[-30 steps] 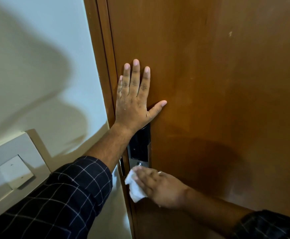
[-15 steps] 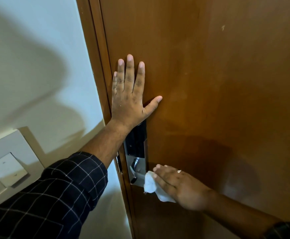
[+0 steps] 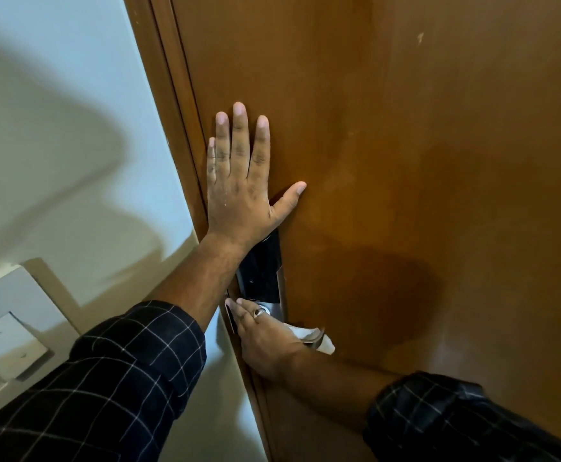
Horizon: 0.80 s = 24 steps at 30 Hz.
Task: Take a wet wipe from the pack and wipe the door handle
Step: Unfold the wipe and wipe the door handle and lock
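Brown wood fills most of my view: one door [image 3: 405, 161], its left edge meeting the frame [image 3: 159, 78] beside a pale wall [image 3: 55, 95]. My left hand [image 3: 239, 195] lies flat on the door near that edge, all five fingers spread and straight, gripping nothing; its wrist covers the top of the black lock panel [image 3: 260, 271].

My right hand [image 3: 265, 341] sits lower, just under that panel, curled over the door handle [image 3: 312, 340] with the wet wipe [image 3: 315, 336] pressed beneath the palm. Only a crumpled white end of the wipe pokes out to the right of the hand, lying against the door face, with a thin metal tip of the handle showing across it. The fingers reach left across the silver plate [image 3: 277, 311] toward the door's edge. One ring [image 3: 259, 312] shows on a finger of that hand.

I count one wipe, one lock panel, one handle, two hands, both in dark checked sleeves [image 3: 122, 378]. On the wall at the lower left sits one white switch plate [image 3: 5, 341]. No brand, label or lettering is readable anywhere; the lock panel is plain glossy black from here. The wipe pack is not visible.
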### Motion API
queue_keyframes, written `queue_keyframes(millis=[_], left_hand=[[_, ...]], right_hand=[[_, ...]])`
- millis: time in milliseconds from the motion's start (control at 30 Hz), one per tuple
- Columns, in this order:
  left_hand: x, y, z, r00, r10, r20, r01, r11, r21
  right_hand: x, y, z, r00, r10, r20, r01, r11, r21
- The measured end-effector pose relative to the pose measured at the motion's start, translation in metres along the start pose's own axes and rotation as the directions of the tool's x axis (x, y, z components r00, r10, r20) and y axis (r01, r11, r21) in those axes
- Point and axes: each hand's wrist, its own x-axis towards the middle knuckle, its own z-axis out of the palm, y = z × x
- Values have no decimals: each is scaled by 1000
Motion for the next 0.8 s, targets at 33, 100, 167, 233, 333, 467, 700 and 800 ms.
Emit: queue_keyframes(millis=[33, 100, 167, 233, 333, 467, 700, 800], left_hand=[[0, 0, 0, 1000, 5, -2, -5, 1000, 0], [0, -1, -1, 1000, 11, -9, -11, 1000, -6], [0, -1, 0, 1000, 12, -14, -12, 1000, -11], [0, 0, 1, 1000, 9, -17, -9, 1000, -18], [2, 0, 3, 1000, 2, -25, -2, 1000, -13], [2, 0, 4, 999, -5, -37, 5, 1000, -13], [-1, 1, 4, 999, -22, -30, 22, 1000, -14], [-1, 1, 3, 1000, -18, -19, 18, 1000, -15]], right_hand=[[-5, 3, -2, 1000, 3, 2, -3, 1000, 20], [-23, 12, 0, 997, -9, -73, 17, 994, 111], [-50, 21, 14, 978, 10, -207, 39, 972, 230], [-84, 28, 35, 960, 27, -277, 61, 951, 302], [-125, 46, 56, 970, 28, -243, 91, 881, 464], [-145, 64, 55, 947, 263, -182, -60, 706, 706], [-112, 6, 17, 661, 727, 186, -322, 51, 945], [-123, 0, 16, 745, 666, -28, -217, 282, 935]])
